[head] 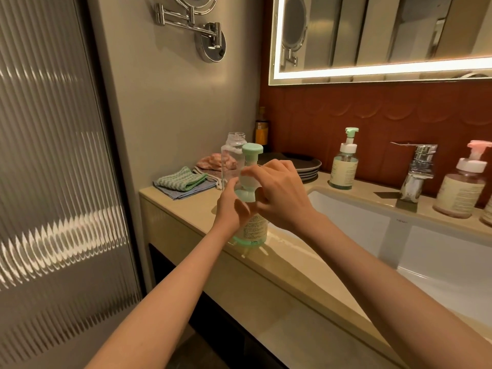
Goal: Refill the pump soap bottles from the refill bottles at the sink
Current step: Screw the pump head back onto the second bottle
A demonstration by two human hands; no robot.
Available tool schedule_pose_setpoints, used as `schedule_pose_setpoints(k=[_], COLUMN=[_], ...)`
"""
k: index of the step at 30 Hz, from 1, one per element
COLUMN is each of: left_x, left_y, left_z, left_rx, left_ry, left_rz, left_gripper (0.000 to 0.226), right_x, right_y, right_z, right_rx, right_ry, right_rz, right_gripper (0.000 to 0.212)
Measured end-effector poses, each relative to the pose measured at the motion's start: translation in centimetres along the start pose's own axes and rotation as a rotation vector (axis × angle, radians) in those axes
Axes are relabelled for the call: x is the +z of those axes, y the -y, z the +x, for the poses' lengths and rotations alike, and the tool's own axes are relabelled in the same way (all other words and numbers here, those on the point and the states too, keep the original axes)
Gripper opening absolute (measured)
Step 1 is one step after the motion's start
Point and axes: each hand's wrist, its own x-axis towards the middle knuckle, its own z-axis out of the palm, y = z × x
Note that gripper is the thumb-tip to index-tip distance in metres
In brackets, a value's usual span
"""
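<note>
A green pump soap bottle (254, 230) stands on the beige counter (292, 265) left of the sink. My left hand (230, 209) grips its body. My right hand (277, 193) holds the white collar of its green pump head (252, 150). Right behind it stands a clear bottle (231, 158) with no cap and an open neck. A second green pump bottle (344, 163) stands at the sink's back rim, left of the tap. A pink pump bottle (462, 187) stands right of the tap.
The white sink basin (372, 222) lies to the right, with a chrome tap (418, 169) behind it. Folded cloths (183, 182) and stacked grey plates (306, 166) sit at the counter's back left. A dark bottle (262, 129) stands in the corner. A ribbed glass door (53, 155) is on the left.
</note>
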Motion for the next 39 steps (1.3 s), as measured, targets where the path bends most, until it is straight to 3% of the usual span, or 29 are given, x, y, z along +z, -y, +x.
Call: schedule_pose_setpoints(k=[4,7,9,11,12,13,15,16,18,20,23,28,32,39], left_x=[-0.2,0.7,1.6,0.8,0.8,0.9,0.5,0.0,-0.1,0.0,-0.1,0.1,0.0,0.0], left_y=[0.3,-0.3,-0.9,-0.7,-0.9,-0.3,-0.2,-0.3,-0.3,0.3,0.3,0.6,0.5,0.5], left_z=[-0.1,-0.1,-1.2,-2.0,-1.4,-0.6,-0.2,-0.3,-0.3,-0.2,-0.1,0.1,0.1,0.1], left_rx=[-0.028,-0.052,-0.051,-0.17,-0.191,-0.163,-0.108,-0.083,-0.055,-0.043,-0.039,-0.038,-0.038,-0.052], left_ry=[-0.013,-0.002,-0.125,-0.166,-0.285,-0.247,-0.023,-0.002,-0.021,-0.022,-0.036,-0.013,-0.034,-0.004], left_rz=[-0.003,0.189,0.283,0.254,0.371,0.3,0.042,0.003,0.008,-0.014,-0.019,-0.026,-0.03,-0.057], left_gripper=[0.044,0.046,0.058,0.039,0.026,0.025,0.043,0.052,0.062,0.063,0.062,0.053,0.056,0.063], right_x=[0.0,0.3,0.6,1.0,1.3,1.7,2.2,2.4,2.5,2.6,2.6,2.5,2.2,2.1], right_y=[0.5,1.0,1.3,1.4,1.2,0.9,0.2,-0.2,-1.0,-1.6,-2.0,-2.0,-1.4,-1.6], right_z=[0.3,0.9,1.2,1.3,1.1,0.9,0.6,0.5,0.6,0.6,0.2,0.4,0.5,0.3], right_rx=[0.005,-0.019,-0.052,-0.041,-0.012,0.044,0.216,0.309,0.454,0.501,0.487,0.358,0.376,0.253], right_ry=[0.092,0.162,0.159,0.093,0.007,-0.106,-0.293,-0.339,-0.315,-0.187,-0.143,-0.196,-0.154,-0.218], right_rz=[-0.013,-0.043,-0.029,0.095,0.165,0.224,0.336,0.391,0.488,0.562,0.562,0.323,0.425,0.262], right_gripper=[0.038,0.052,0.059,0.053,0.046,0.039,0.025,0.019,0.02,0.03,0.027,0.023,0.013,0.021])
